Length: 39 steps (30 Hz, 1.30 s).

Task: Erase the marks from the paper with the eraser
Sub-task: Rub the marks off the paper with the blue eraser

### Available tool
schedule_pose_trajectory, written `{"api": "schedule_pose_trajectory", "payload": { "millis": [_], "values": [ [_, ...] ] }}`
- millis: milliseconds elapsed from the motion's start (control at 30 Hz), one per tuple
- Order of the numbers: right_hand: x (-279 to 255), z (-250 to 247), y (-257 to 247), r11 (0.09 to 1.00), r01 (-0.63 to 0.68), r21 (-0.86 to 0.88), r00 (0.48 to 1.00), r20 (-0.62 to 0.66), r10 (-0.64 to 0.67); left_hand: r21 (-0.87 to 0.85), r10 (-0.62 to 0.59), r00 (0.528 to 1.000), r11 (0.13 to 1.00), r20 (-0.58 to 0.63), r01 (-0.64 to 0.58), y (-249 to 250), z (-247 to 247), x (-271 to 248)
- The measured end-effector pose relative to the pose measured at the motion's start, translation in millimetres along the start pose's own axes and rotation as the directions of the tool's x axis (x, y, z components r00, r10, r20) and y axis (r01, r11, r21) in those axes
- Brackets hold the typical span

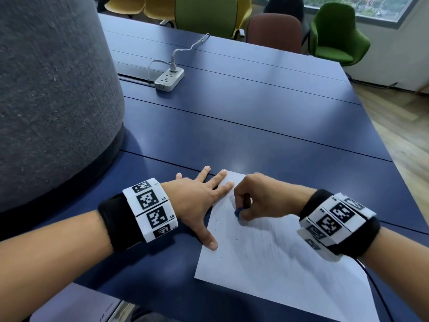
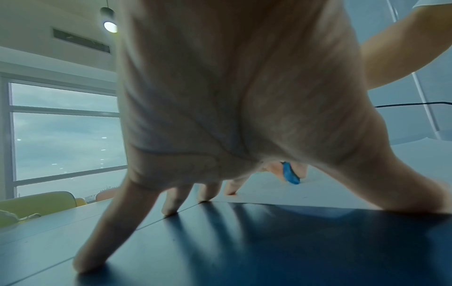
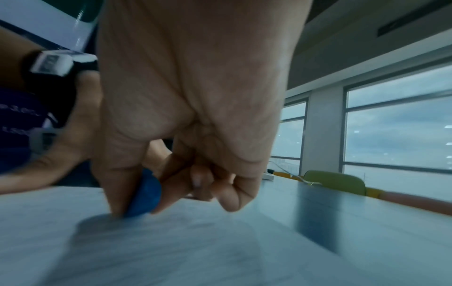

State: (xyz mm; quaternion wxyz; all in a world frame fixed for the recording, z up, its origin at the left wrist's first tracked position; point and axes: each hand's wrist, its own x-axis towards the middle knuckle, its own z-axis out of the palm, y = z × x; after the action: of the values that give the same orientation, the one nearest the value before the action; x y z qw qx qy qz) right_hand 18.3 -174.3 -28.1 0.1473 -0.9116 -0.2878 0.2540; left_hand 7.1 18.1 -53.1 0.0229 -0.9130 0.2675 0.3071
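Note:
A white sheet of paper (image 1: 274, 256) lies on the blue table (image 1: 255, 117), with faint grey marks and small dark specks near its upper left. My right hand (image 1: 253, 198) pinches a small blue eraser (image 1: 238, 212) between thumb and fingers, its tip pressed on the paper. The right wrist view shows the eraser (image 3: 144, 195) touching the paper (image 3: 171, 247) beside the thumb. My left hand (image 1: 202, 196) lies flat with fingers spread, fingertips and thumb on the paper's left edge. Under the palm in the left wrist view, the eraser (image 2: 289, 174) shows past the spread fingers (image 2: 171, 203).
A large grey felt cylinder (image 1: 53, 94) stands on the table at the left, close to my left forearm. A white power strip (image 1: 169, 80) with its cable lies further back. Yellow, green and brown chairs (image 1: 336, 36) line the far edge.

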Motion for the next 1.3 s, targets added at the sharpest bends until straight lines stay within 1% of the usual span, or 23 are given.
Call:
{"api": "schedule_pose_trajectory", "payload": {
  "millis": [33,133,167,200,300,333,367,467,500,600,633,667,767,800,900,933,967,1033,1067,1100,1200,1233,1300],
  "values": [
    [-4,3,-1,1.000,0.006,0.000,1.000,0.010,-0.006,0.004,-0.002,1.000,1.000,0.003,0.002,0,0,0],
    [-16,12,-12,0.998,0.057,0.006,0.980,0.189,-0.058,0.013,-0.004,1.000,1.000,0.009,0.004,1,-1,1],
    [-16,11,-13,0.998,0.062,-0.003,0.976,0.207,-0.060,0.014,-0.003,1.000,1.000,0.010,0.003,1,-1,1],
    [-12,7,-11,0.998,0.052,-0.029,0.984,0.173,-0.046,0.014,-0.003,1.000,1.000,0.010,0.003,1,0,1],
    [-4,0,-2,0.997,-0.003,-0.071,0.999,-0.043,0.000,0.008,-0.002,1.000,1.000,0.003,0.002,0,1,1],
    [-5,2,-3,0.998,-0.001,-0.056,0.998,-0.060,-0.002,0.009,-0.002,1.000,1.000,0.002,0.002,0,1,1],
    [-8,6,-5,0.999,0.012,-0.045,0.999,-0.032,-0.014,0.013,-0.004,1.000,1.000,0.003,0.004,0,0,1],
    [-20,17,-18,0.996,0.089,-0.022,0.983,0.162,-0.084,0.025,-0.008,1.000,1.000,0.012,0.008,1,-1,0],
    [-20,17,-18,0.996,0.092,-0.024,0.982,0.167,-0.086,0.027,-0.007,1.000,1.000,0.014,0.006,1,-1,0],
    [-13,12,-9,0.999,0.043,-0.020,0.999,0.000,-0.043,0.023,-0.006,1.000,1.000,0.016,0.005,1,-1,0],
    [-13,13,-9,0.999,0.040,-0.004,0.999,-0.019,-0.040,0.020,-0.007,1.000,1.000,0.017,0.007,1,-1,0],
    [-15,16,-11,0.998,0.054,0.014,0.999,0.007,-0.054,0.021,-0.009,1.000,1.000,0.017,0.009,1,-1,0],
    [-24,23,-24,0.991,0.124,0.051,0.973,0.192,-0.131,0.028,-0.013,1.000,1.000,0.016,0.013,1,-2,-1],
    [-23,22,-24,0.993,0.116,0.034,0.976,0.183,-0.120,0.029,-0.012,1.000,1.000,0.016,0.012,1,-2,-1],
    [-16,16,-12,0.999,0.051,-0.001,0.999,0.002,-0.051,0.034,-0.006,1.000,0.999,0.012,0.006,0,-1,0],
    [-17,17,-12,0.999,0.049,0.010,0.999,-0.004,-0.049,0.031,-0.007,1.000,0.999,0.011,0.007,0,0,-1],
    [-21,18,-14,0.998,0.064,0.017,0.997,0.035,-0.064,0.029,-0.009,1.000,1.000,0.011,0.009,0,-1,-1],
    [-30,23,-23,0.993,0.106,0.045,0.975,0.190,-0.113,0.025,-0.012,1.000,1.000,0.018,0.012,0,-1,-1],
    [-32,23,-25,0.993,0.108,0.050,0.966,0.229,-0.117,0.025,-0.012,1.000,1.000,0.020,0.012,0,-1,-1],
    [-31,21,-23,0.995,0.091,0.029,0.972,0.215,-0.095,0.024,-0.011,1.000,1.000,0.022,0.010,1,-2,-1],
    [-27,15,-11,1.000,0.013,-0.028,0.999,0.038,-0.011,0.017,-0.008,1.000,1.000,0.020,0.007,0,-2,-1],
    [-28,16,-11,1.000,0.009,-0.010,0.999,0.045,-0.009,0.015,-0.006,1.000,1.000,0.018,0.006,0,-2,-1],
    [-35,20,-16,0.998,0.037,0.049,0.985,0.167,-0.044,0.014,-0.004,1.000,1.000,0.018,0.004,0,-1,-1]
  ]
}}
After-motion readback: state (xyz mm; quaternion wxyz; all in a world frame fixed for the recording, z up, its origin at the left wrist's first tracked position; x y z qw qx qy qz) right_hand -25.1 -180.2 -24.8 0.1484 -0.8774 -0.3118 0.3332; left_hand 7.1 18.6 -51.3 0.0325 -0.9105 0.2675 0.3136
